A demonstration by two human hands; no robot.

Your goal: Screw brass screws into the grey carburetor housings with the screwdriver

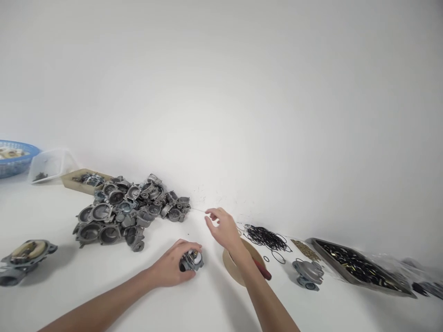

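My left hand (175, 265) is wrapped round a small grey metal carburetor (191, 260) on the white table. Its top faces up, with a pale, shiny part visible inside. My right hand (221, 227) hovers farther forward and to the right, fingers loosely bent and apart, with nothing visible in them. Beneath the right forearm lies a round tan disc (230, 269), partly covered, and a red handle (262, 269) rests across its edge. Just beyond that hand is a heap of black rubber O-rings (266, 240).
Left of centre is a pile of grey metal bowls (121, 207), with a tan tray (79, 182), clear bin (51, 166) and blue basket (20, 161) behind. Other carburetors stand at far left (27, 258) and right (308, 274). Brass pieces (304, 250) lie near a dark tray (408, 291).
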